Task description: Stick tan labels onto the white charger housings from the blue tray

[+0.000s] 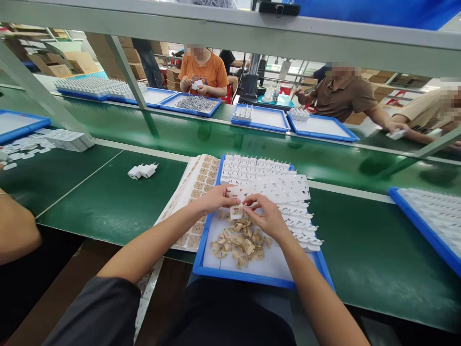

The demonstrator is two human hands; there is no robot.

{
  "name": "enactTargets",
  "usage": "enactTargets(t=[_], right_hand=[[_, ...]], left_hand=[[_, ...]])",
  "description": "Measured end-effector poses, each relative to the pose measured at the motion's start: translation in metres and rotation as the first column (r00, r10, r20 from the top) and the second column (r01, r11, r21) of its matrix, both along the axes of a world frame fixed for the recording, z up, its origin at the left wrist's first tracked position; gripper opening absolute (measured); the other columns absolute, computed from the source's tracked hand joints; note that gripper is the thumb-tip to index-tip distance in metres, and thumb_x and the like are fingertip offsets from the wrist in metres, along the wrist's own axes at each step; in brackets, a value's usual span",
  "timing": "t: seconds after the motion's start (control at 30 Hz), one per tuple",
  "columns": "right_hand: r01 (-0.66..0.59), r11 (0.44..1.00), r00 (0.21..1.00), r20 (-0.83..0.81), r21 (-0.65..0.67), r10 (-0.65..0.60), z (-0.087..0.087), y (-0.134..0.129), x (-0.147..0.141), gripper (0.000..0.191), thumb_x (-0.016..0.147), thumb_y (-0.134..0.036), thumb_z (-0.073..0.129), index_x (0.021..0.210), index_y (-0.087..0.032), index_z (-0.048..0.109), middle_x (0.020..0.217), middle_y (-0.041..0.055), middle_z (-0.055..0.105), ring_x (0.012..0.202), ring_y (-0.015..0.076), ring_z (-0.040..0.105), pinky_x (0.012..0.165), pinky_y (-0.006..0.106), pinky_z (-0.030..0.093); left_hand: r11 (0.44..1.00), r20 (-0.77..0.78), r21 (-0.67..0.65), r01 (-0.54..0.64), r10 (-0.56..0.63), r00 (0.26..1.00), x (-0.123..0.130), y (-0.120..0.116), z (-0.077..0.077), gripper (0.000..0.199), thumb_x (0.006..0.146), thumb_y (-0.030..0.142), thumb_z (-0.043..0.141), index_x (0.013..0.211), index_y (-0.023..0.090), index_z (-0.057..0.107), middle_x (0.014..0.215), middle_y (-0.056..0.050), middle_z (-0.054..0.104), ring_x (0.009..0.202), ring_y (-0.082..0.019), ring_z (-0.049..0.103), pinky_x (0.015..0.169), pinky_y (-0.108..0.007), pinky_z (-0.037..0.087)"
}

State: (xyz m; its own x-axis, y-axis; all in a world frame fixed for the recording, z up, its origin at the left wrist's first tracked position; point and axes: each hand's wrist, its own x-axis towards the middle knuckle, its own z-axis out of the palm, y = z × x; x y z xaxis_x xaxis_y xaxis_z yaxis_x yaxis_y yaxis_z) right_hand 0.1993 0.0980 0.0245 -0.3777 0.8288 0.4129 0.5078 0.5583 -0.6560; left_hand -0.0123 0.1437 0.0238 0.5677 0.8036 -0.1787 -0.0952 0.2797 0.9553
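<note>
My left hand [219, 198] pinches a small white piece with a tan sticker [236, 211] on its face, above a blue-rimmed tray [245, 280]. Against the right edge of that piece, the thumb and fingertips of my right hand [264, 214] are closed; what they grip is too small to make out. Loose tan stickers [241, 242] lie heaped in the near part of the tray. Rows of white plug adapters [252, 166] fill its far and right side, with a white sheet [279, 187] bearing small marks lying over some of them.
Sticker sheets [201, 185] lie left of the tray, partly under its edge. Two white plug adapters [142, 170] rest farther left on the green bench [90, 206]. Another tray [432, 230] stands at right. A metal frame [230, 29] crosses above; co-workers sit opposite and at left.
</note>
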Motion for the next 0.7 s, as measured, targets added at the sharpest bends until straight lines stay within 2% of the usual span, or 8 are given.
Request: enactTargets(t=[0.17,0.27,0.4,0.47,0.53,0.6,0.67,0.7], right_hand=[[-0.01,1.0,1.0,-0.004,-0.017,0.01,0.001,0.0,0.003,0.017,0.092,-0.029,0.061,0.108,-0.023,0.064,0.093,0.0042,0.076,0.078,0.0175,0.073,0.072,0.031,0.061],[0.029,0.999,0.999,-0.017,-0.021,-0.029,0.003,-0.001,0.005,0.018,0.092,-0.026,0.058,0.109,-0.023,0.064,0.089,0.0034,0.075,0.075,0.0168,0.072,0.063,0.027,0.06],[0.136,0.991,0.988,-0.08,0.013,-0.134,0.009,-0.006,0.007,0.017,0.091,-0.025,0.057,0.105,-0.022,0.066,0.086,0.0037,0.074,0.076,0.0172,0.071,0.063,0.027,0.06],[0.171,0.985,0.98,-0.111,0.022,-0.167,0.011,-0.011,0.01,0.015,0.091,-0.025,0.058,0.101,-0.022,0.068,0.089,0.0048,0.074,0.077,0.0176,0.07,0.067,0.03,0.062],[0.19,0.982,0.974,-0.13,0.013,-0.186,0.013,-0.019,0.014,0.013,0.092,-0.025,0.059,0.098,-0.022,0.069,0.09,0.0053,0.075,0.077,0.0178,0.071,0.069,0.031,0.063],[0.199,0.98,0.97,-0.145,0.0,-0.197,0.014,-0.033,0.019,0.012,0.092,-0.025,0.06,0.099,-0.022,0.07,0.092,0.0055,0.075,0.08,0.0182,0.071,0.072,0.032,0.064],[0.211,0.977,0.965,-0.16,0.002,-0.208,0.014,-0.051,0.024,0.012,0.093,-0.023,0.061,0.099,-0.022,0.071,0.093,0.0056,0.076,0.085,0.0189,0.072,0.075,0.031,0.065],[0.218,0.976,0.963,-0.165,0.008,-0.214,0.012,-0.061,0.027,0.011,0.093,-0.022,0.061,0.098,-0.022,0.071,0.093,0.0056,0.076,0.085,0.019,0.073,0.075,0.031,0.065]], left_hand=[[1.0,-0.061,0.025,0.008,-0.006,0.998,-0.002,0.001,0.0,0.051,0.062,0.04,0.09,0.099,0.015,0.066,0.09,-0.007,0.076,0.082,-0.019,0.072,0.08,-0.034,0.057],[0.997,-0.139,0.08,-0.015,0.026,0.99,-0.005,0.006,-0.005,0.046,0.066,0.039,0.086,0.098,0.014,0.066,0.089,-0.009,0.076,0.084,-0.022,0.073,0.081,-0.036,0.058],[0.969,-0.29,0.228,-0.097,0.163,0.943,-0.014,0.013,-0.01,0.036,0.071,0.03,0.08,0.101,0.014,0.067,0.093,-0.01,0.075,0.091,-0.027,0.073,0.087,-0.042,0.057],[0.932,-0.34,0.325,-0.158,0.271,0.9,-0.018,0.011,-0.009,0.044,0.072,0.025,0.077,0.114,0.018,0.065,0.111,-0.01,0.072,0.112,-0.032,0.066,0.101,-0.048,0.051],[0.859,-0.369,0.475,-0.192,0.393,0.842,-0.018,0.002,-0.005,0.057,0.074,0.02,0.074,0.129,0.022,0.059,0.135,-0.011,0.061,0.136,-0.036,0.049,0.117,-0.053,0.035],[0.715,-0.392,0.69,-0.112,0.499,0.773,-0.013,-0.012,-0.001,0.059,0.08,0.02,0.068,0.136,0.023,0.054,0.146,-0.011,0.051,0.144,-0.035,0.037,0.123,-0.054,0.026],[0.538,-0.413,0.84,0.077,0.54,0.733,-0.005,-0.025,0.001,0.047,0.087,0.021,0.062,0.134,0.023,0.056,0.142,-0.012,0.054,0.138,-0.033,0.044,0.119,-0.052,0.033],[0.471,-0.434,0.864,0.175,0.524,0.733,0.0,-0.03,0.001,0.039,0.091,0.022,0.058,0.13,0.022,0.059,0.136,-0.012,0.058,0.132,-0.031,0.05,0.114,-0.05,0.039]])
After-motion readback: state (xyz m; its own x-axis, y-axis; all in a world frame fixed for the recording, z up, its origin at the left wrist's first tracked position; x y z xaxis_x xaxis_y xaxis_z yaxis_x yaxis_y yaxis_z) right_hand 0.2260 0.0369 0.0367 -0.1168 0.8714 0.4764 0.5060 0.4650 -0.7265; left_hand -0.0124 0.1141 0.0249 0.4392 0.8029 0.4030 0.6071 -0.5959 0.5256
